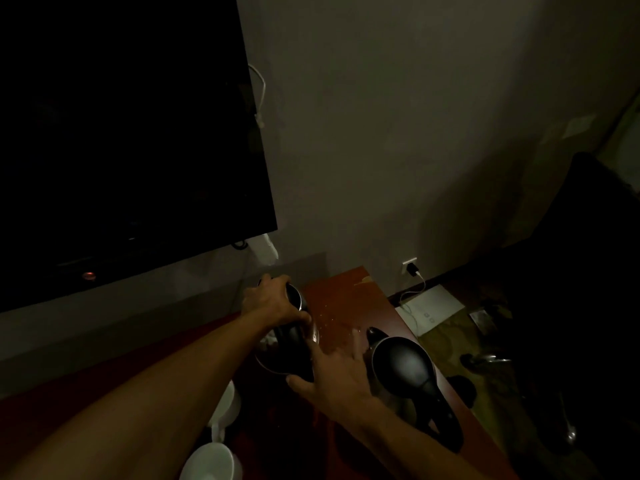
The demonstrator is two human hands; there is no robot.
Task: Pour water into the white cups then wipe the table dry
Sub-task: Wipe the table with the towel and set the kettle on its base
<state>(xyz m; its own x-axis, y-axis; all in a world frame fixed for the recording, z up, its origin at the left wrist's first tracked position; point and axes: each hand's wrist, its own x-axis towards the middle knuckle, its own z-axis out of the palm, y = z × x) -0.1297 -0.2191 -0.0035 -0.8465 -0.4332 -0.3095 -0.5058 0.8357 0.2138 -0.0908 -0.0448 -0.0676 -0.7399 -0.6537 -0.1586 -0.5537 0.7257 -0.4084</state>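
The light is dim. My left hand (273,301) grips the top of a steel kettle (277,358) with a black handle, at the back of the red-brown table (349,299). My right hand (334,374) hovers beside it with fingers spread, the thumb by the lower end of that handle. A second kettle (403,367) with a black lid and handle stands just right of my right hand. Two white cups sit near the front: one (211,462) at the bottom edge, another (230,403) partly hidden behind my left forearm. Water drops (329,315) glint on the table beyond the kettles.
A large dark TV screen (121,133) hangs at upper left above the table. The table's right edge drops to the floor, where a white sheet (433,306), a plugged-in charger (411,269) and shoes (485,360) lie. A black chair (588,271) stands at right.
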